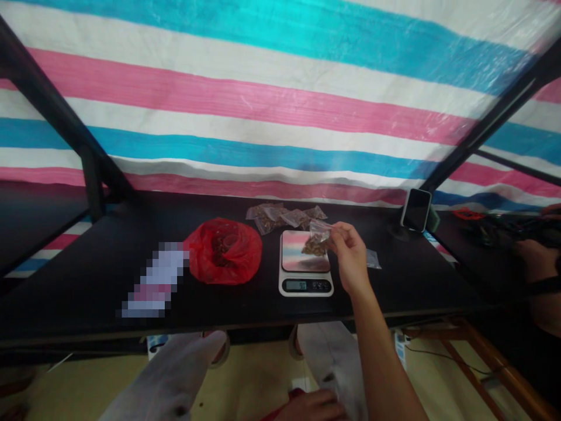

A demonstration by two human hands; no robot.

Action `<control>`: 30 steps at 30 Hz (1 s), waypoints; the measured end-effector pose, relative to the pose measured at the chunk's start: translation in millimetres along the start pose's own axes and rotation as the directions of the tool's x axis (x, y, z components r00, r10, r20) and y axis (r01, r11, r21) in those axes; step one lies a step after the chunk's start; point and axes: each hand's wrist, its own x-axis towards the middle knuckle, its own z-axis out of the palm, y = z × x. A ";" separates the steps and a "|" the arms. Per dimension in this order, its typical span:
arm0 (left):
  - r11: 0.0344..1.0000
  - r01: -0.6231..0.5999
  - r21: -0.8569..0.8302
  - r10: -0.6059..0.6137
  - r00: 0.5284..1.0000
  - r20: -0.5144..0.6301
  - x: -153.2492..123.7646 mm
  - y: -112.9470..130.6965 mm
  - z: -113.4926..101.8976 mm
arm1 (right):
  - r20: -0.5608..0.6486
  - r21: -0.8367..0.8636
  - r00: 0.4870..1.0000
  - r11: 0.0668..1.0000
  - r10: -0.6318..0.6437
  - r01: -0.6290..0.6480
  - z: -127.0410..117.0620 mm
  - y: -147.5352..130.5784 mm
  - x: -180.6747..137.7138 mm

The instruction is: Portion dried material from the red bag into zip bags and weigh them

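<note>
My right hand (349, 257) pinches the top of a small clear bag (317, 240) filled with brown bits and holds it on the metal platform of a white kitchen scale (305, 264). The scale's display (302, 285) is lit. My left hand (312, 405) rests low on my lap below the table edge, its fingers only partly visible. A red plastic bag (224, 250) with brown contents lies open left of the scale. Several filled clear bags (284, 217) lie in a pile behind the scale.
The black table (109, 275) has a blurred-out flat object (155, 280) at the front left. A phone on a stand (415, 210) stands at the back right. An empty clear bag (373, 259) lies right of the scale. Another person's arm (541, 257) shows at the far right.
</note>
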 end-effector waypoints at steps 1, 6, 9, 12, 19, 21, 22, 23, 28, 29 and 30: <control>0.999 -0.035 0.016 0.035 0.999 -0.010 3.7 -3.0 -10.9 | -0.014 0.013 1.000 1.000 -0.002 0.002 1.6 -2.7 3.3; 0.981 -0.024 0.194 0.099 0.918 -0.385 23.7 -0.6 -96.6 | 0.001 0.041 1.000 0.999 -0.013 0.013 17.7 -11.4 26.1; 0.991 0.077 0.106 -0.001 0.814 -0.581 31.7 2.5 -143.9 | 0.004 0.022 1.000 0.999 -0.030 0.030 22.5 -8.4 33.8; 0.972 0.192 0.137 -0.041 0.711 -0.702 36.8 -6.3 -174.8 | -0.031 0.006 0.999 1.000 -0.016 0.016 17.5 2.5 30.1; 0.908 0.418 0.029 -0.226 0.546 -0.807 77.8 -48.3 -222.5 | -0.034 -0.199 0.999 0.980 -0.023 0.015 12.7 26.9 15.8; 0.898 0.440 0.010 -0.263 0.555 -0.789 90.4 -56.9 -231.8 | -0.020 -0.240 0.999 0.970 -0.047 0.041 14.8 29.0 16.2; 0.893 0.449 0.006 -0.274 0.555 -0.786 94.5 -60.1 -234.8 | -0.023 -0.269 0.997 0.961 -0.069 0.060 14.6 29.5 16.5; 0.890 0.456 0.003 -0.278 0.546 -0.790 96.8 -62.2 -236.6 | -0.039 -0.308 0.994 0.948 -0.099 0.082 13.2 29.7 16.4; 0.929 0.366 -0.044 -0.229 0.478 -0.848 85.8 -46.8 -223.0 | -0.198 -0.440 0.935 0.879 -0.294 0.183 4.5 17.8 0.5; 0.949 0.311 -0.056 -0.211 0.491 -0.845 81.3 -37.5 -217.1 | -0.213 -0.396 0.929 0.896 -0.302 0.201 6.9 11.2 -7.5; 0.964 0.260 -0.057 -0.190 0.520 -0.833 76.4 -26.7 -210.9 | -0.222 -0.328 0.929 0.919 -0.298 0.216 11.7 3.0 -17.2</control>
